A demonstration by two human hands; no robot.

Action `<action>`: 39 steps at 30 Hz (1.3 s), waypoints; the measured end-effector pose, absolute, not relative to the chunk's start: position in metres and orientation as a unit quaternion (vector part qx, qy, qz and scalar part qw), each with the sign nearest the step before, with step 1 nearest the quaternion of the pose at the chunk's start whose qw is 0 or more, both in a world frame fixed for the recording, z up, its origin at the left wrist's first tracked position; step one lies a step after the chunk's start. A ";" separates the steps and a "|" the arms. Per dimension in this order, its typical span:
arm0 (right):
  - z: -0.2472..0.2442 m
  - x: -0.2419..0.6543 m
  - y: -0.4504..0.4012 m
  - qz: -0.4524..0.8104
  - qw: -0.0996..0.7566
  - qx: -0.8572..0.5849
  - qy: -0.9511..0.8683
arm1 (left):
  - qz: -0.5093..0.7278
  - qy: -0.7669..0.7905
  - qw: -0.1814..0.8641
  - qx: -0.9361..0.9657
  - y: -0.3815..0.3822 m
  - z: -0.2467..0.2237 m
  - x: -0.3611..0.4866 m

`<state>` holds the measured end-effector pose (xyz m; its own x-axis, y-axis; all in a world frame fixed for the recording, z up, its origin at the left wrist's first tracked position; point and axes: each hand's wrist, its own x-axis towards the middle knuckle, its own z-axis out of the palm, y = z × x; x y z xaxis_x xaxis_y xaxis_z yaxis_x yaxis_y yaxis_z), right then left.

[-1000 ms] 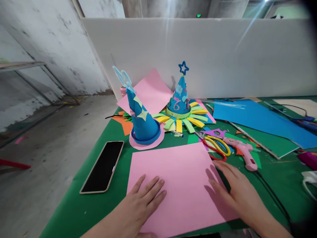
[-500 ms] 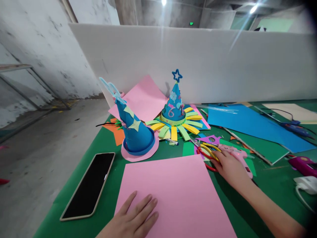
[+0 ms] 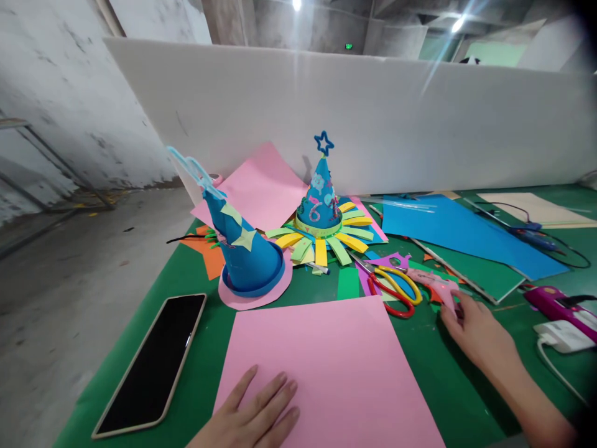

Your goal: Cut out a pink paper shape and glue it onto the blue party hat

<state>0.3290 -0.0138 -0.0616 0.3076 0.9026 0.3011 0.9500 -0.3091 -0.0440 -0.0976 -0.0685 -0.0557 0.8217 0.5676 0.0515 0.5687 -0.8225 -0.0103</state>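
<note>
My left hand point(image 3: 254, 414) lies flat with fingers spread on a large pink sheet point(image 3: 336, 367) at the near side of the table. My right hand point(image 3: 480, 330) is closed around the handle of a pink hot glue gun point(image 3: 436, 283), whose nozzle points left. Just left of the glue gun are scissors point(image 3: 394, 289) with red and yellow handles, no hand on them. Beyond the pink sheet stand a tilted blue paper cone hat point(image 3: 254, 264) on a pink disc and an upright blue cone hat point(image 3: 319, 202) with a star top and a fringe of yellow and green strips.
A phone point(image 3: 152, 367) lies at the left table edge. Blue sheet point(image 3: 452, 227), paper scraps and a cutter-like tool point(image 3: 541, 239) spread across the back right. A magenta device point(image 3: 557, 308) and white plug point(image 3: 564, 336) sit far right. A white panel point(image 3: 261, 99) stands behind.
My right hand has left the scissors handles and moved right to the glue gun's handle. My left hand stays on the pink sheet. The view has shifted slightly right.
</note>
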 end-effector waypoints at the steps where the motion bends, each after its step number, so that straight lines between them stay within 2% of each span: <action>1: -0.062 0.332 -0.013 -0.106 0.105 -0.804 -0.576 | -0.023 -0.294 0.017 -0.955 -0.068 -0.056 -0.097; 5: -0.048 0.341 -0.009 -0.106 0.102 -0.807 -0.572 | -0.033 -0.290 0.023 -0.956 -0.067 -0.057 -0.097; 10: -0.034 0.350 -0.005 -0.164 0.099 -0.816 -0.546 | -0.013 -0.297 0.006 -0.955 -0.068 -0.056 -0.097; 15: -0.044 0.358 0.008 -0.169 0.085 -0.800 -0.569 | 0.002 -0.307 -0.061 -0.950 -0.067 -0.035 -0.094; 21: -0.032 0.328 -0.007 -0.198 0.132 -0.792 -0.562 | 0.039 -0.248 -0.147 -0.957 -0.058 0.002 -0.096; 22: -0.029 0.315 -0.015 -0.175 0.143 -0.776 -0.589 | 0.044 -0.243 -0.144 -0.958 -0.058 0.004 -0.095; 23: -0.026 0.302 -0.025 -0.106 0.187 -0.740 -0.637 | 0.050 -0.246 -0.133 -0.959 -0.060 0.004 -0.094; 25: -0.022 0.274 -0.046 0.010 0.220 -0.646 -0.731 | 0.057 -0.257 -0.090 -0.960 -0.066 -0.002 -0.088; 29: -0.024 0.234 -0.081 0.024 0.121 -0.471 -0.874 | -0.011 -0.230 0.025 -0.973 -0.081 -0.025 -0.070; 33: -0.033 0.223 -0.095 -0.046 0.027 -0.337 -0.940 | -0.005 -0.242 0.056 -0.969 -0.090 -0.039 -0.060; 37: -0.041 0.231 -0.099 -0.102 0.008 -0.339 -0.935 | 0.006 -0.256 0.054 -0.965 -0.092 -0.041 -0.062; 39: -0.043 0.238 -0.100 -0.097 0.028 -0.321 -0.942 | 0.007 -0.255 0.055 -0.965 -0.091 -0.040 -0.064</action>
<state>0.2379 -0.1001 -0.0432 -0.7922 0.5995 0.1141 0.6102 0.7749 0.1650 -0.0639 -0.0909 -0.0398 0.8702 0.4924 0.0140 0.4909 -0.8644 -0.1092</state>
